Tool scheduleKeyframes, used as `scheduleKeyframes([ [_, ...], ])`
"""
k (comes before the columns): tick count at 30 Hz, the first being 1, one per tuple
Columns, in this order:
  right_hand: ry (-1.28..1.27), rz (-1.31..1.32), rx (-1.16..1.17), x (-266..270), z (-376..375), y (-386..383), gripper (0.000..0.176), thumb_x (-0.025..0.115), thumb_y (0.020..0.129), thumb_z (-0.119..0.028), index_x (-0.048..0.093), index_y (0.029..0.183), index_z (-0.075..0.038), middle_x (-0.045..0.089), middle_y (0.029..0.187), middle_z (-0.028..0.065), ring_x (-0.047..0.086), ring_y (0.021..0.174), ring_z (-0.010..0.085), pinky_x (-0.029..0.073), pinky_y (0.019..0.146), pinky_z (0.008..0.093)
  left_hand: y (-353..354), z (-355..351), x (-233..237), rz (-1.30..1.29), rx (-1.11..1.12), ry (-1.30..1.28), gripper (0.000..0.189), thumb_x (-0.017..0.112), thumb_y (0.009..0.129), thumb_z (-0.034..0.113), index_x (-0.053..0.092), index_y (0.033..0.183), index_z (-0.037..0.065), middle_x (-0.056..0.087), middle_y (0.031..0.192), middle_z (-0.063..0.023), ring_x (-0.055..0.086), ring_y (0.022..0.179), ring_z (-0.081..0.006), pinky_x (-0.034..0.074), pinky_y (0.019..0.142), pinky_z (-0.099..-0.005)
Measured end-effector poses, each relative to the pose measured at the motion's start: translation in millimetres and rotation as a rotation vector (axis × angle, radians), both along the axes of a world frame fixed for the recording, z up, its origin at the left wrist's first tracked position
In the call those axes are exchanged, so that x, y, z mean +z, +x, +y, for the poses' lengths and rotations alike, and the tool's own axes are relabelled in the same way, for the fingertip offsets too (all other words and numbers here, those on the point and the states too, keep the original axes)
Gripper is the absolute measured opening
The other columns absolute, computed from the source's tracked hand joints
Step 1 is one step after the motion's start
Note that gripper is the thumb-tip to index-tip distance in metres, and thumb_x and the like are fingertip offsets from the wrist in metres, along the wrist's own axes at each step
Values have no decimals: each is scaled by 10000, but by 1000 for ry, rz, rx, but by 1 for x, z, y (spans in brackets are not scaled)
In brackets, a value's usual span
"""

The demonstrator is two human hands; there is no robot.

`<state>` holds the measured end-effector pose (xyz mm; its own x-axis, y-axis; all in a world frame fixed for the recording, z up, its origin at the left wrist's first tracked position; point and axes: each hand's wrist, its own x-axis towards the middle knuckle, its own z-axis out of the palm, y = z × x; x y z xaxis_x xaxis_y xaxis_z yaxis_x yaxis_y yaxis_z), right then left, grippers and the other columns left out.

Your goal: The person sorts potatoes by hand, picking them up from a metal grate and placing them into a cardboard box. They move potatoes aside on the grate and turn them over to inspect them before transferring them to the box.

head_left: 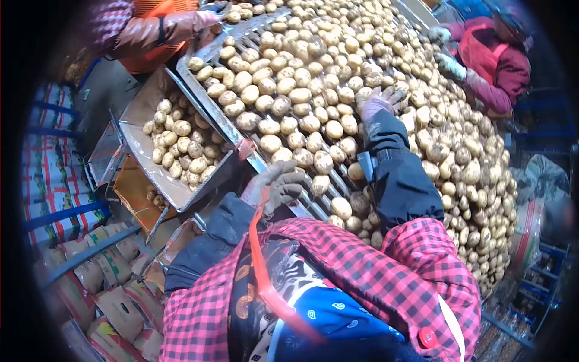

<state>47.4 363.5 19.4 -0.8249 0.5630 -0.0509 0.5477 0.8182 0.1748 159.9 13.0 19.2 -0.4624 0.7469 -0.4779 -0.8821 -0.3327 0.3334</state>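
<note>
A large heap of potatoes [300,95] covers the slatted metal sorting table [211,108] in front of me. My right hand [380,101], in a dirty light glove, reaches into the heap. Its fingers are spread over several potatoes, with none visibly gripped. Nearer my body, my left hand [276,186], also gloved, is held over the table's metal edge. Its fingers stretch toward the potatoes beside it, and no potato shows in it. The palm side of each hand is hidden.
Left of the table, a chute [136,133] holds more potatoes. One co-worker's sleeve [178,30] is at the upper left; another co-worker [491,66] works across the heap. Cardboard boxes [120,311] stand at lower left. A red ribbon [258,253] hangs near my left hand.
</note>
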Motion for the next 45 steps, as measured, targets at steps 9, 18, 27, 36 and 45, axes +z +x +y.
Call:
scheduleKeyframes([
  [9, -68, -15, 75, 1, 11, -39, 842, 591, 883, -570, 314, 1527, -104, 289, 1572, 212, 271, 1431, 465, 212, 1155, 620, 3, 0, 19, 49, -17, -114, 539, 439, 1042, 405, 455, 1398, 0, 667, 1178, -143, 698, 810, -224, 592, 727, -395],
  [18, -210, 284, 464, 16, -107, 147, 618, 614, 887, -306, 447, 1448, -110, 289, 1538, 253, 309, 1395, 470, 240, 1142, 599, -4, -4, 6, 35, -80, -39, 617, 424, 1039, 451, 375, 1467, 10, 624, 1236, -155, 681, 911, -221, 565, 825, -395],
  [27, -358, 348, 460, 11, -97, 132, 594, 661, 852, -329, 517, 1397, -140, 320, 1519, 250, 298, 1395, 463, 262, 1134, 544, -4, -4, 17, 73, -89, -103, 637, 437, 1032, 462, 373, 1460, -5, 624, 1229, -127, 667, 922, -192, 555, 809, -379],
  [36, -422, 440, 378, 57, -51, -5, 485, 595, 909, -353, 566, 1327, -108, 659, 1150, 205, 649, 1032, 351, 521, 871, 465, -6, -5, 8, 66, -118, -58, 607, 428, 1039, 453, 382, 1462, 20, 621, 1219, -111, 668, 916, -177, 550, 815, -360],
  [45, -367, 20, 650, 11, -10, -97, 514, 581, 903, -522, 650, 1257, -155, 706, 1062, 181, 682, 986, 331, 527, 884, 426, -3, -7, 8, 65, -113, -44, 610, 443, 1028, 463, 418, 1444, 17, 629, 1212, -115, 668, 925, -185, 539, 831, -348],
])
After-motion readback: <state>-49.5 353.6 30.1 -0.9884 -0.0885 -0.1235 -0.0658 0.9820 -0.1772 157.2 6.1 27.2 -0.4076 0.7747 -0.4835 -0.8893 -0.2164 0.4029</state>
